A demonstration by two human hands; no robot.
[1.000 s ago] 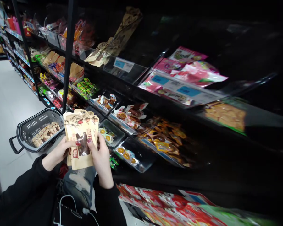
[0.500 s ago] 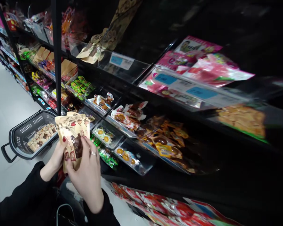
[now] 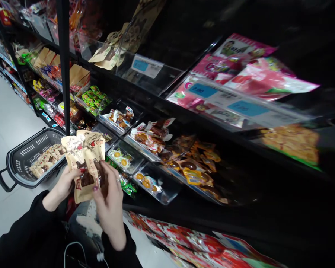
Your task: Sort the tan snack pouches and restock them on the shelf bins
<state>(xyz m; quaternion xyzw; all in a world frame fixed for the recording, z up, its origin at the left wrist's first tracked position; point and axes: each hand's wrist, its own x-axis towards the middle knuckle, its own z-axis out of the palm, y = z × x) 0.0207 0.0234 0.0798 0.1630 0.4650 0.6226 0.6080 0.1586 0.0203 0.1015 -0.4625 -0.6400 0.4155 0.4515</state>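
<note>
Both my hands hold a few overlapping beige snack packets [image 3: 82, 158] with printed fronts and clear windows showing dark brown food. At the packets' left side is my left hand [image 3: 61, 189], its thumb pressed on the front and its other fingers hidden behind. My right hand [image 3: 111, 203] grips the right-hand packet between thumb and fingers. The packets stand roughly upright, partly spread apart. Beyond my left hand, a dark grey shopping basket [image 3: 21, 160] rests low on the left, with similar beige packets [image 3: 48, 159] inside.
Black store shelving runs along the right. Clear trays hold egg snacks [image 3: 120, 159], brown packaged snacks [image 3: 150, 136] and green packets [image 3: 93, 99]. Beige packets [image 3: 108, 54] and pink bags [image 3: 257, 70] lie higher. A black post [image 3: 63, 67] rises behind the basket. Red packages [image 3: 190, 242] line the bottom.
The packets have spread apart, so two brown windows show more plainly. My right hand has shifted slightly right and down along the packets. The view has turned slightly.
</note>
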